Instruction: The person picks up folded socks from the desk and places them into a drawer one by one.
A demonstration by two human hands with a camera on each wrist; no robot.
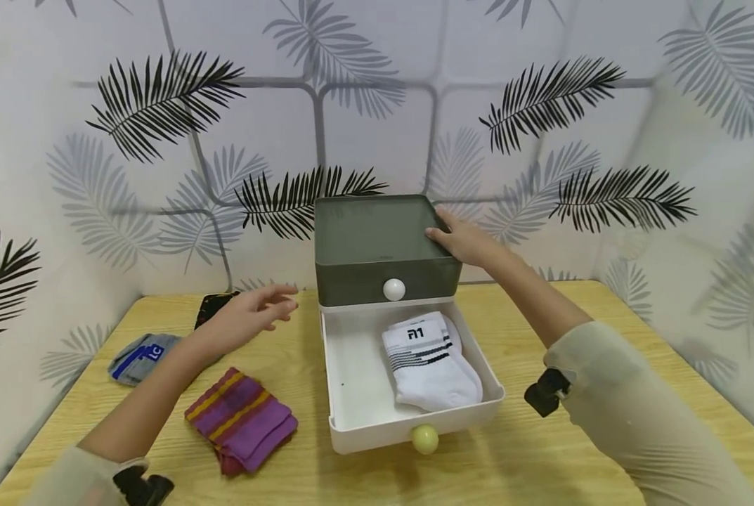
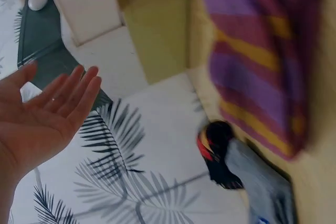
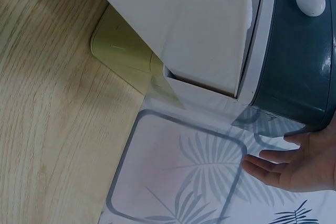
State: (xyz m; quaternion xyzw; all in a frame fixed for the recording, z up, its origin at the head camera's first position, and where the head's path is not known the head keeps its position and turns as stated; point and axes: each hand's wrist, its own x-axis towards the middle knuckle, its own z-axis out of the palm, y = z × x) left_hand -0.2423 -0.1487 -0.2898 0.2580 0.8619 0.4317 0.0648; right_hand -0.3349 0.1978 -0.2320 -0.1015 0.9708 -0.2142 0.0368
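A small drawer box with a dark green top stands on the table, its white drawer pulled out toward me. Folded white socks with black stripes lie in the drawer's right part. My right hand rests on the box's right top edge, thumb on the lid; its other fingers extend past the side in the right wrist view. To the left of the box my left hand hovers, holding nothing, fingers relaxed. Nearest below it are folded purple socks with yellow stripes.
Grey socks with blue marks lie at the table's left, with a black bundle behind them. A round yellow-green knob sticks out of the drawer front. Leaf-patterned sheeting surrounds the wooden table at back and sides.
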